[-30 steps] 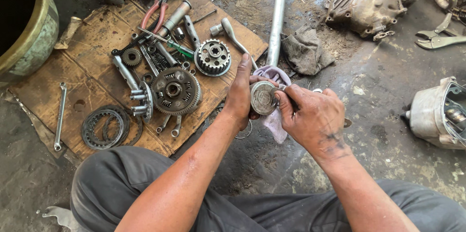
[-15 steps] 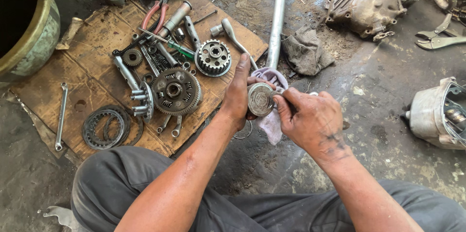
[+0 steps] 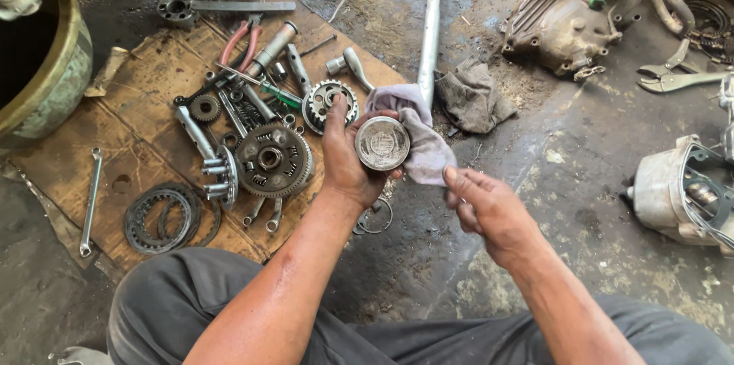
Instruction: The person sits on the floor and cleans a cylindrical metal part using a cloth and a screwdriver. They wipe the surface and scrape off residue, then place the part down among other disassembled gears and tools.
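Green metal basin (image 3: 53, 90) at upper left; interior dark, contents not discernible. Gears, wrenches and pliers lie on a cardboard sheet (image 3: 153, 82) on the oily concrete floor (image 3: 550, 181). Left hand (image 3: 348, 158): fingers clamped around a round metal piston (image 3: 381, 143) with a pale rag (image 3: 424, 143) behind it. Right hand (image 3: 489, 208) is just beside the rag, fingers loosely curled, holding nothing.
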